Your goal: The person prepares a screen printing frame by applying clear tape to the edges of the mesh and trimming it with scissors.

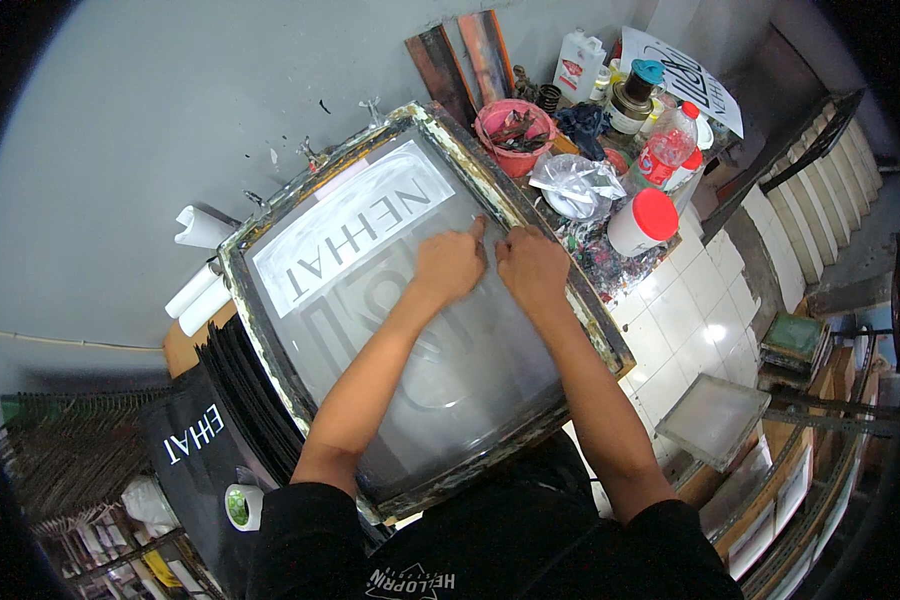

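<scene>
A large framed printing screen (pixel 270 330) lies flat in front of me, its mesh showing a pale lettered stencil. My left hand (pixel 448 265) rests on the mesh near the frame's far right side, its index finger stretched out and pressing on the mesh by the frame edge. My right hand (pixel 532 265) lies right beside it, fingers curled down against the mesh at the same edge. Neither hand holds a tool that I can see. Both forearms reach over the screen's right half.
Beyond the screen a paint-stained surface carries a pink tub (pixel 515 130), a clear plastic bag (pixel 575 185), a red-lidded white jar (pixel 642 222), bottles and a tin. White paper rolls (pixel 202 290) lie left. Black shirts (pixel 195 440) stack at lower left. Stairs (pixel 850 170) rise right.
</scene>
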The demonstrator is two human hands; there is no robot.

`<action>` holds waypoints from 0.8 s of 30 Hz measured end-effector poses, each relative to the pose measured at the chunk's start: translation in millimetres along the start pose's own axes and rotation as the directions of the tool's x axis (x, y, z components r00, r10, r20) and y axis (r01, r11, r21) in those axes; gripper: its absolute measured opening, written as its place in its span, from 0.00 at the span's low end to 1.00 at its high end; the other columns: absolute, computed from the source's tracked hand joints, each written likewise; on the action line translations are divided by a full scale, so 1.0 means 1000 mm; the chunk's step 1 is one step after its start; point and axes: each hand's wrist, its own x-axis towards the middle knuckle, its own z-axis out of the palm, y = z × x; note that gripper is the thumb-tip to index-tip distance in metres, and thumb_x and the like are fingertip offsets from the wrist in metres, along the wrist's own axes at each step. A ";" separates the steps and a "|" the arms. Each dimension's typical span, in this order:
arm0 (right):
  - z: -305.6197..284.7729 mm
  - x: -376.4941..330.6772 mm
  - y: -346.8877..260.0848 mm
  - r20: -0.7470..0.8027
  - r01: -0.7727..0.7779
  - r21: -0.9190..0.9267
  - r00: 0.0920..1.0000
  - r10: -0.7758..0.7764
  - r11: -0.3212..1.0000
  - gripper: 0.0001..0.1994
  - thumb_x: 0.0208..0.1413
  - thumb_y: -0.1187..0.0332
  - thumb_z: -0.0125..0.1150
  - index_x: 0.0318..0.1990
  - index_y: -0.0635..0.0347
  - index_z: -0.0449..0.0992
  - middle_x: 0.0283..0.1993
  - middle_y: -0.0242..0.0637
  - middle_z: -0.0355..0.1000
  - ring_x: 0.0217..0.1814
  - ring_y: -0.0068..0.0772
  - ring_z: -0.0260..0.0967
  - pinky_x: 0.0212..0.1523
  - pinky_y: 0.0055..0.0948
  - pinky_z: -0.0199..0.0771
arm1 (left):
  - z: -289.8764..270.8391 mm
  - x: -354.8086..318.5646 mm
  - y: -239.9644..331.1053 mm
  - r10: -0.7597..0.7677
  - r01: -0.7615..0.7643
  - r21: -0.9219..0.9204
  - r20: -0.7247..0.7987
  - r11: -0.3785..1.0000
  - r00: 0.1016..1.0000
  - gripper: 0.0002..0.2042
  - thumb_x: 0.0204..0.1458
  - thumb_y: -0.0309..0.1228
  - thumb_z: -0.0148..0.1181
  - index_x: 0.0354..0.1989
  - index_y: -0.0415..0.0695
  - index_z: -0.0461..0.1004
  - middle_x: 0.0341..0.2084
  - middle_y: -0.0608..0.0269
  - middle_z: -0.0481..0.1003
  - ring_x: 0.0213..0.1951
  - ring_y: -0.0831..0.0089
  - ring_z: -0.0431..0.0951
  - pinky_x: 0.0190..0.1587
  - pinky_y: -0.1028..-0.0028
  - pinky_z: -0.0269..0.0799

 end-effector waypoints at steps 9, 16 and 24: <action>0.001 -0.001 -0.004 -0.023 -0.029 -0.022 0.999 0.029 0.999 0.13 0.55 0.58 0.62 0.32 0.59 0.82 0.39 0.47 0.79 0.37 0.53 0.80 0.38 0.49 0.79 | 0.001 -0.003 0.006 0.038 -0.044 0.077 0.087 0.996 0.996 0.29 0.56 0.36 0.52 0.68 0.43 0.67 0.26 0.43 0.80 0.30 0.46 0.82 0.34 0.51 0.77; -0.006 -0.001 -0.002 -0.013 0.005 -0.002 1.000 -0.005 1.000 0.12 0.55 0.60 0.61 0.33 0.60 0.82 0.39 0.49 0.79 0.37 0.54 0.79 0.40 0.50 0.79 | -0.008 0.005 -0.005 0.043 -0.046 0.040 0.084 0.998 0.996 0.29 0.58 0.40 0.53 0.68 0.43 0.66 0.27 0.43 0.80 0.31 0.46 0.82 0.34 0.50 0.77; -0.023 -0.012 -0.005 0.145 -0.010 0.013 0.989 0.008 1.000 0.14 0.56 0.61 0.59 0.39 0.62 0.83 0.40 0.53 0.79 0.40 0.58 0.79 0.43 0.52 0.78 | 0.001 -0.004 0.021 0.036 -0.042 0.048 0.113 0.998 0.993 0.31 0.59 0.41 0.53 0.71 0.40 0.62 0.27 0.43 0.80 0.32 0.46 0.83 0.36 0.50 0.77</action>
